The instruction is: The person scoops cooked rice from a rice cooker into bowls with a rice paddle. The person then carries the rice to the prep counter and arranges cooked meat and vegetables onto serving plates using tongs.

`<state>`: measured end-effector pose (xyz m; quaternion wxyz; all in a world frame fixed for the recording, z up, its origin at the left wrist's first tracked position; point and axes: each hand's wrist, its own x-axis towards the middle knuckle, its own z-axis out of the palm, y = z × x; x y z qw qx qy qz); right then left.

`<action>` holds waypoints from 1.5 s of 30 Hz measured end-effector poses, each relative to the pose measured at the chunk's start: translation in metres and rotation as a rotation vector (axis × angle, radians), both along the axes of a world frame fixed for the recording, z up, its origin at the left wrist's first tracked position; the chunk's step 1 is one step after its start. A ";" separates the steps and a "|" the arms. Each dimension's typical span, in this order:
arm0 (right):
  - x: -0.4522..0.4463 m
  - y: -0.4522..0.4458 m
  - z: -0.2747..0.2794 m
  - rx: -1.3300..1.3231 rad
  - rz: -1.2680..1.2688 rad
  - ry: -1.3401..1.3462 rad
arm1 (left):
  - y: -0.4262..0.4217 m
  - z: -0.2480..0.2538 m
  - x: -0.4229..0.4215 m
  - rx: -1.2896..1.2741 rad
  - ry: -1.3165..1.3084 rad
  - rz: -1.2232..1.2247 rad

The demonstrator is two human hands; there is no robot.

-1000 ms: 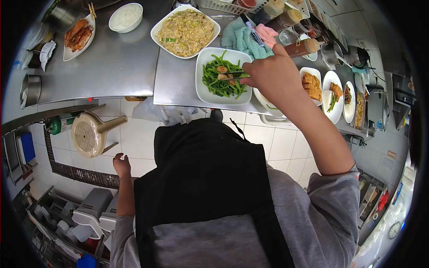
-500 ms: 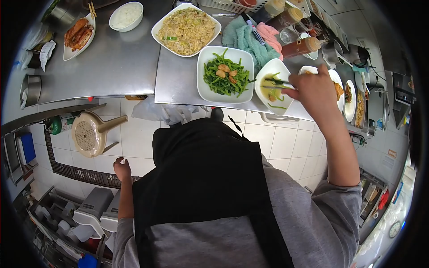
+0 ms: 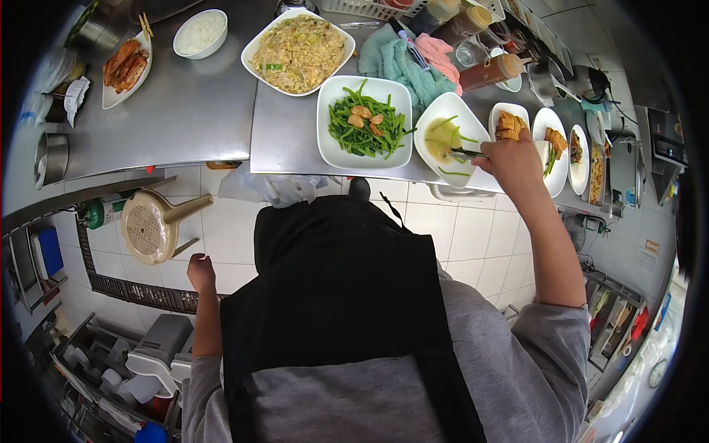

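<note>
My right hand is closed on slim metal tongs. Their tips reach into a white teardrop-shaped bowl that holds yellowish broth and a few green stems. Just left of that bowl stands a square white dish of green stir-fried vegetables, topped with several browned garlic cloves. Beyond my right hand is a white dish with golden-brown fried pieces, partly covered by the hand. Down at my side, away from the counter, my left hand hangs with curled fingers and nothing visible in it.
Fried rice, white rice and a dish of reddish-brown meat stand on the steel counter. Behind the bowl lie a green towel and sauce bottles. A beige stool is on the floor at left.
My right hand has moved down slightly, with the tong tips lower in the bowl. My left hand's fingers look more curled. The view has shifted a little.
</note>
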<state>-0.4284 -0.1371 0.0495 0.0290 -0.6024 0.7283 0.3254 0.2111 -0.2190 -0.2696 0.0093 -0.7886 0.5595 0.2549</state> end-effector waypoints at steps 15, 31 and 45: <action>0.085 -0.096 0.030 -0.141 0.386 -0.016 | 0.037 -0.015 0.023 -0.045 -0.047 -0.069; 0.036 -0.019 0.036 -0.690 -0.050 -0.296 | 0.013 -0.024 0.025 0.207 -0.115 -0.184; 0.091 -0.042 -0.046 -0.600 0.100 -0.144 | -0.049 0.175 -0.219 -0.504 0.559 -0.457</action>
